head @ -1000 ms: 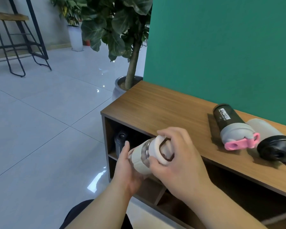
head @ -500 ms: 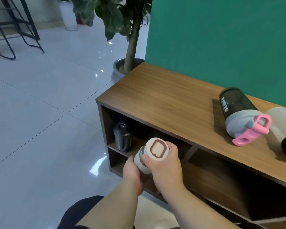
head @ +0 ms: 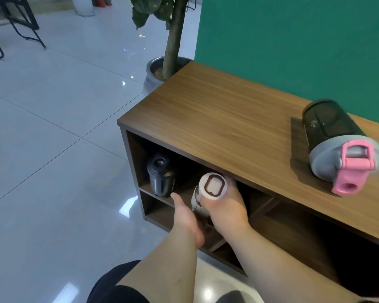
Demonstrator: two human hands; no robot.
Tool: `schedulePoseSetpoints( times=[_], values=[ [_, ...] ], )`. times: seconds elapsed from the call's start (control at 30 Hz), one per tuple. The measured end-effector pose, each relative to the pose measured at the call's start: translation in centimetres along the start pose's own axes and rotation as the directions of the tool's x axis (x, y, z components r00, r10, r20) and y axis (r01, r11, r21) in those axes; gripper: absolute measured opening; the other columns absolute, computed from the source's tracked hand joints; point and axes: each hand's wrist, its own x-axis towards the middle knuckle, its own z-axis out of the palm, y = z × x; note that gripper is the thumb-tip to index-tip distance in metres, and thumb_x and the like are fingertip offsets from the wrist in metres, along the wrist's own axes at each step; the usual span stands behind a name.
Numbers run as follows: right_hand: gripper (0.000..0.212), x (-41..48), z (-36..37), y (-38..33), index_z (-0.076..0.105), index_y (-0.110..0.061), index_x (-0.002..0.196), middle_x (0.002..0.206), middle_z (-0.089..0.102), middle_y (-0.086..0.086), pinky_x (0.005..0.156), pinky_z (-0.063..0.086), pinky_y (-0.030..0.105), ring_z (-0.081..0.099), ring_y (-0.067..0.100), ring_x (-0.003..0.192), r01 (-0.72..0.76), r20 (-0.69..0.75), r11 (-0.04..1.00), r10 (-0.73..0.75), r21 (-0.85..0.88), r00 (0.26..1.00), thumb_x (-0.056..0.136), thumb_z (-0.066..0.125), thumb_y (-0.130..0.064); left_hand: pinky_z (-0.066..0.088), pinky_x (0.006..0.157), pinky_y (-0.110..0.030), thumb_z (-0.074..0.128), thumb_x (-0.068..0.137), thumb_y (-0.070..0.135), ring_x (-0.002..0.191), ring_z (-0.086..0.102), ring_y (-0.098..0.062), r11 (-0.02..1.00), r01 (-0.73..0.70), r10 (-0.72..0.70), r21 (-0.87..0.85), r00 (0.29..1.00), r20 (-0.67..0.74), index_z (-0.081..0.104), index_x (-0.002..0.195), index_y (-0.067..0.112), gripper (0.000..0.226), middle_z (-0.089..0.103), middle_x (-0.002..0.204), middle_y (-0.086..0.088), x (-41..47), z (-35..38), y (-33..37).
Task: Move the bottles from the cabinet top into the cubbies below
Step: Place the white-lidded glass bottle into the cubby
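Observation:
I hold a cream-lidded bottle (head: 212,185) upright at the mouth of the upper left cubby. My right hand (head: 225,208) wraps its top and right side. My left hand (head: 185,217) cups its lower body from the left. A black bottle (head: 161,177) stands inside the same cubby, just left of the held one. On the wooden cabinet top (head: 217,121) a dark shaker bottle with a grey and pink lid (head: 335,145) lies on its side at the right. A pale bottle is cut off at the right edge.
A green wall (head: 293,40) backs the cabinet. A potted tree (head: 162,68) stands at the cabinet's far left corner. Glossy floor tiles (head: 53,127) spread to the left, with black chair legs (head: 13,29) at the far left. Lower cubbies (head: 282,232) sit below and to the right.
Both hands have carried the cream-lidded bottle down from the cabinet's front edge, turned it upright and moved it to the upper left cubby, beside the black bottle.

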Motion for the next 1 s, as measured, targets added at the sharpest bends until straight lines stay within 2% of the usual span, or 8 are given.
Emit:
schedulePoseSetpoints(
  times=[0.17, 0.3, 0.5, 0.57, 0.77, 0.87, 0.93, 1.0],
  values=[
    [0.077, 0.6, 0.8, 0.3, 0.046, -0.029, 0.137, 0.132, 0.058, -0.006, 0.097, 0.039, 0.025, 0.053, 0.016, 0.126, -0.046, 0.041, 0.999, 0.047, -0.027, 0.998, 0.071, 0.086, -0.032, 0.053, 0.104, -0.057, 0.039, 0.069, 0.097, 0.114, 0.068, -0.041, 1.0, -0.015, 0.016, 0.012, 0.999, -0.047, 0.063, 0.13, 0.013, 0.107, 0.072, 0.122, -0.021, 0.4, 0.3, -0.1],
    [0.075, 0.9, 0.7, 0.3, 0.047, -0.027, 0.137, 0.13, 0.06, -0.005, 0.092, 0.036, 0.021, 0.054, 0.016, 0.124, -0.063, 0.049, 0.998, 0.063, 0.006, 0.997, 0.072, 0.086, -0.029, 0.05, 0.107, -0.059, 0.041, 0.061, 0.099, 0.119, 0.065, -0.041, 0.999, 0.004, -0.002, 0.046, 0.999, -0.046, 0.056, 0.142, 0.019, 0.114, 0.068, 0.132, -0.021, 0.8, 0.0, 0.4],
    [0.082, 1.1, 0.6, 0.5, 0.044, -0.023, 0.14, 0.136, 0.057, 0.0, 0.093, 0.036, 0.023, 0.053, 0.021, 0.127, -0.127, 0.046, 0.989, 0.124, 0.074, 0.991, 0.07, 0.087, -0.028, 0.034, 0.12, -0.053, 0.052, -0.005, 0.102, 0.144, 0.047, -0.033, 0.987, 0.05, -0.043, 0.152, 0.998, -0.047, 0.036, 0.158, 0.022, 0.182, 0.048, 0.159, -0.016, 4.5, -2.1, 0.4],
    [0.082, 1.1, 0.5, 0.5, 0.045, -0.022, 0.14, 0.136, 0.057, 0.001, 0.093, 0.036, 0.023, 0.053, 0.021, 0.126, -0.143, 0.056, 0.985, 0.138, 0.092, 0.989, 0.07, 0.088, -0.026, 0.03, 0.122, -0.052, 0.05, -0.005, 0.102, 0.148, 0.042, -0.031, 0.983, 0.042, -0.04, 0.18, 0.999, -0.013, 0.033, 0.159, 0.021, 0.184, 0.043, 0.162, -0.014, 5.0, -2.3, 0.4],
    [0.107, -0.2, -0.5, 0.3, 0.024, -0.026, 0.153, 0.146, 0.05, 0.004, 0.103, 0.038, 0.035, 0.046, 0.025, 0.135, -0.226, 0.133, 0.972, 0.216, 0.069, 0.967, 0.068, 0.088, -0.018, 0.03, 0.12, -0.056, 0.039, 0.025, 0.106, 0.145, 0.045, -0.034, 0.971, 0.043, -0.03, 0.235, 0.998, -0.06, 0.042, 0.155, 0.02, 0.155, 0.052, 0.156, -0.014, 5.6, -2.6, 0.0],
    [0.105, -3.6, -1.6, 0.5, 0.005, -0.027, 0.157, 0.153, 0.043, 0.001, 0.105, 0.036, 0.033, 0.041, 0.023, 0.139, -0.268, 0.228, 0.958, 0.241, 0.096, 0.943, 0.082, 0.078, -0.018, 0.041, 0.114, -0.055, 0.035, 0.069, 0.091, 0.133, 0.055, -0.039, 0.939, 0.097, -0.047, 0.329, 0.986, -0.158, 0.046, 0.149, 0.008, 0.116, 0.061, 0.145, -0.02, 1.3, -1.2, 0.6],
    [0.081, -6.3, -2.9, 0.2, 0.02, -0.037, 0.151, 0.145, 0.049, -0.012, 0.107, 0.036, 0.032, 0.045, 0.012, 0.134, -0.285, 0.359, 0.94, 0.205, 0.186, 0.911, 0.091, 0.066, -0.008, 0.052, 0.1, -0.052, 0.045, 0.09, 0.059, 0.111, 0.067, -0.039, 0.891, 0.084, -0.002, 0.446, 0.984, -0.181, 0.058, 0.136, 0.001, 0.076, 0.073, 0.122, -0.022, -0.9, -1.1, 0.7],
    [0.059, -8.7, -5.0, -0.6, 0.046, -0.044, 0.126, 0.122, 0.063, -0.024, 0.098, 0.044, 0.021, 0.058, -0.003, 0.113, -0.219, 0.428, 0.944, 0.097, 0.246, 0.899, 0.091, 0.062, 0.001, 0.057, 0.081, -0.044, 0.054, 0.09, 0.04, 0.087, 0.071, -0.035, 0.84, 0.078, -0.018, 0.536, 0.993, -0.118, 0.071, 0.118, 0.001, 0.052, 0.079, 0.091, -0.02, -2.6, -1.2, 0.5]
  ],
)
